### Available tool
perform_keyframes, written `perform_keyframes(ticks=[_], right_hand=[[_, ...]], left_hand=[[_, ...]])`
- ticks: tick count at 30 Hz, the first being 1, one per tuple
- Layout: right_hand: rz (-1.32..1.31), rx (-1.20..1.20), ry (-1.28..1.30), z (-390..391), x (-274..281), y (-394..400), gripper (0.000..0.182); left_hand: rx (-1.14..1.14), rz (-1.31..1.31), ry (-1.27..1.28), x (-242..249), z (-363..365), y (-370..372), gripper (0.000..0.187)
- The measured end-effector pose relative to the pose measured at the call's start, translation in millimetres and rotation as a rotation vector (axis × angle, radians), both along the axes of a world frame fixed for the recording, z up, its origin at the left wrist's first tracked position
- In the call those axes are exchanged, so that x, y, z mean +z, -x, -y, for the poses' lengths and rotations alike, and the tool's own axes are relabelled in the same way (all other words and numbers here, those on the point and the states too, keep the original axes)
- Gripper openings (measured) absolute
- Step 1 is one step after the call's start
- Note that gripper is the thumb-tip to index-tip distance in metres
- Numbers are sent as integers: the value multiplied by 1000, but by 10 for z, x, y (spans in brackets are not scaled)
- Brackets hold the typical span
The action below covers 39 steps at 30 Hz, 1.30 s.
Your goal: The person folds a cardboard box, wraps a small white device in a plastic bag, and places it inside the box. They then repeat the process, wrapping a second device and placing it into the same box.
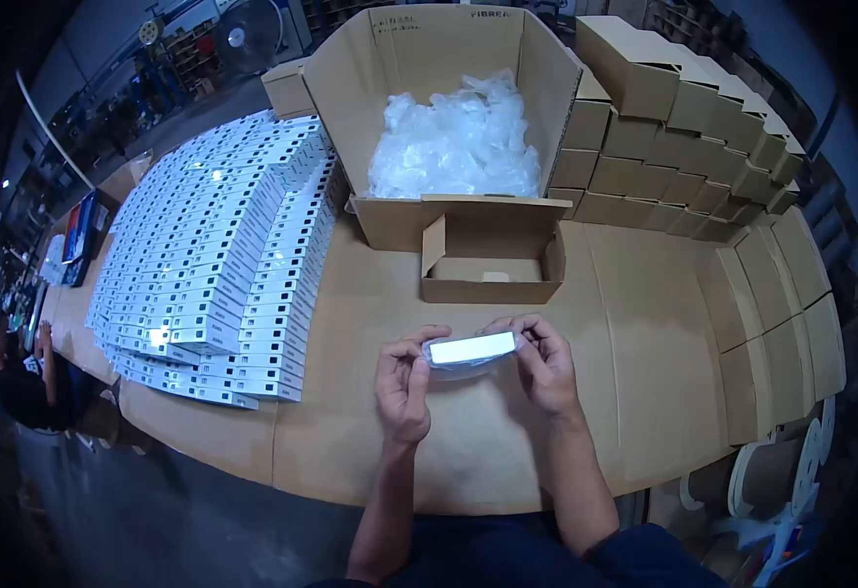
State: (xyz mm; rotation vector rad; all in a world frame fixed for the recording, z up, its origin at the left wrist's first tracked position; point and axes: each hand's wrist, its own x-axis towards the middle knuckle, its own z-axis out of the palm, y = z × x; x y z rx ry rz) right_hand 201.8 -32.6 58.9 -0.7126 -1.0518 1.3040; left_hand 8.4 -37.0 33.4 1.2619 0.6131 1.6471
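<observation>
Between my two hands, above the cardboard-covered table [351, 431], is a small white box [472, 348] with clear plastic around it. My left hand [405, 384] pinches its left end, and my right hand [545, 370] grips the right end. Just beyond them stands an open small cardboard box [493, 292] with a little white piece inside. Behind that, a large open carton [449, 49] holds a heap of clear plastic bags [454, 147].
Many white boxes [203, 245] are stacked in rows at the left. Brown cartons [635, 176] are piled at the back right, with more brown boxes [772, 323] along the right edge. Another person [27, 377] is at the far left.
</observation>
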Motion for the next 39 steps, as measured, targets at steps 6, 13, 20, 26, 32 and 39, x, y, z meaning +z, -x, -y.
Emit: perform_keyframes(ticks=[6,13,20,26,32,39], right_hand=[[84,19,-26,25,-100,-61,9],[7,58,-6,79,24,77,40],[108,-48,66,135,-137,141,44],[302,48,-11,129,-28,18,20],[139,-122,38,172,-147,-57,15],[492,-9,-288,225,107,-58,24]], left_hand=[[23,145,20,5,-7,-125,11],[158,227,100,-26,21,-193,13],[26,12,123,62,76,-179,40],[-175,11,385,-75,130,-100,23],[-36,112,531,100,236,-135,28],[85,101,513,32,208,-188,27]])
